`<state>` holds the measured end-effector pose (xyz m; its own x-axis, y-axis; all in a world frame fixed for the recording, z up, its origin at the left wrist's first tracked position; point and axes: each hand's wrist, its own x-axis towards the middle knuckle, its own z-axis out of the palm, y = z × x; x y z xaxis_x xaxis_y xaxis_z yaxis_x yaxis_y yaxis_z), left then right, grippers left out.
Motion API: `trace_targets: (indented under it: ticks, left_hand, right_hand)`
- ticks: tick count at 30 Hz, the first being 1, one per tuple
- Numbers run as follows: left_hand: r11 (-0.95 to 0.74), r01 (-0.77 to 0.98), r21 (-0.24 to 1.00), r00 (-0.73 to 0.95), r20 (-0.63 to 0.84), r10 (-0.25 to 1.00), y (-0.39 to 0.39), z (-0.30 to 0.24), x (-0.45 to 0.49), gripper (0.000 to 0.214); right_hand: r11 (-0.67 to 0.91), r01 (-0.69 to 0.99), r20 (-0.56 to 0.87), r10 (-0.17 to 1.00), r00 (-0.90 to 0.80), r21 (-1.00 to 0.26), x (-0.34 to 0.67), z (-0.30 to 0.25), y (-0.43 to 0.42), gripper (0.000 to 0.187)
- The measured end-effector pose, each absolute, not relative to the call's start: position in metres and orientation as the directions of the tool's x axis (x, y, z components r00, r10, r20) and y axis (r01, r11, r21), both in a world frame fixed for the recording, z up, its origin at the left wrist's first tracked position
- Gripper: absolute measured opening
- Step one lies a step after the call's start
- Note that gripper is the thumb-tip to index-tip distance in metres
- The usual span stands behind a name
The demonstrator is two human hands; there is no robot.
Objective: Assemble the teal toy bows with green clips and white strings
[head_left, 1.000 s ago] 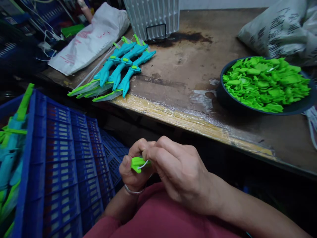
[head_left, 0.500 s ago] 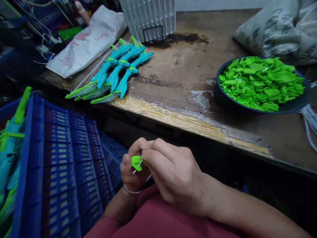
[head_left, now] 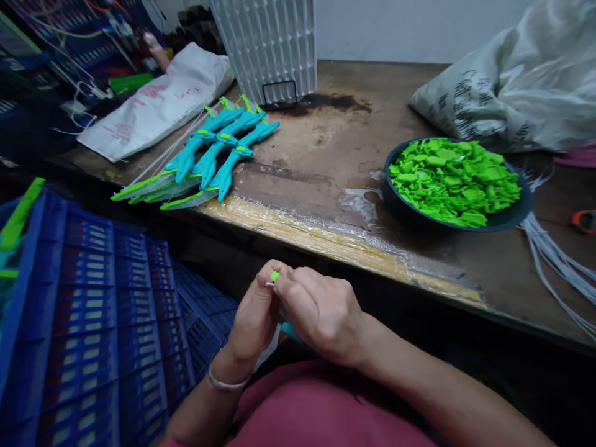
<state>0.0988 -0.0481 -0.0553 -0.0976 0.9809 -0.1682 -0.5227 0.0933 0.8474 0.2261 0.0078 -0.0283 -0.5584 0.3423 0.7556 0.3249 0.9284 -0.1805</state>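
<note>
In front of my waist, my left hand [head_left: 254, 313] is closed around a small bright green plastic end [head_left: 274, 275], most of it hidden by fingers. My right hand [head_left: 323, 310] presses against it, its fingertips pinched on a short white string [head_left: 270, 284] at the green end. Below the hands a bit of turquoise plastic [head_left: 291, 331] peeks out; whether it joins the green end is hidden. Several turquoise-and-green toy bows [head_left: 216, 152] with white strings lie side by side on the table's left part.
A dark bowl [head_left: 524, 202] heaped with green plastic pieces [head_left: 456, 180] stands on the table [head_left: 316, 161]. Beside it are white strings [head_left: 549, 254] and a printed sack [head_left: 484, 93]. Blue crates [head_left: 107, 323] stand at left. A ridged panel [head_left: 270, 49] and white sack [head_left: 153, 102] are behind.
Both hands have turned and risen slightly, and less of the green end shows between the fingers. The left forearm shows more. The camera view has shifted up and right.
</note>
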Motion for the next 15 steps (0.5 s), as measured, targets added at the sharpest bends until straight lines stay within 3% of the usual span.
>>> trace_targets:
  ticks: [4,7,11,15]
  left_hand:
    - [0.059,-0.362,0.93,-0.109,-0.105,0.988,-0.045,-0.068,0.099,0.03]
    - [0.038,-0.25,0.967,-0.13,-0.072,0.989,-0.039,-0.074,0.101,0.024]
    - [0.054,-0.318,0.947,-0.006,-0.059,0.998,-0.03,-0.076,0.103,0.019]
    - [0.002,-0.402,0.915,0.037,0.014,0.999,-0.022,-0.073,0.105,0.011]
  right_hand:
    - [0.912,0.341,0.742,0.389,-0.546,-0.228,0.232,-0.038,0.014,0.017]
    - [0.877,0.277,0.755,0.479,-0.449,-0.391,0.24,-0.03,0.019,0.014]
    - [0.714,0.242,0.661,0.7,-0.269,-0.657,0.254,-0.016,0.027,0.011]
    - [0.658,0.229,0.592,0.749,-0.299,-0.717,0.263,-0.028,0.029,0.011]
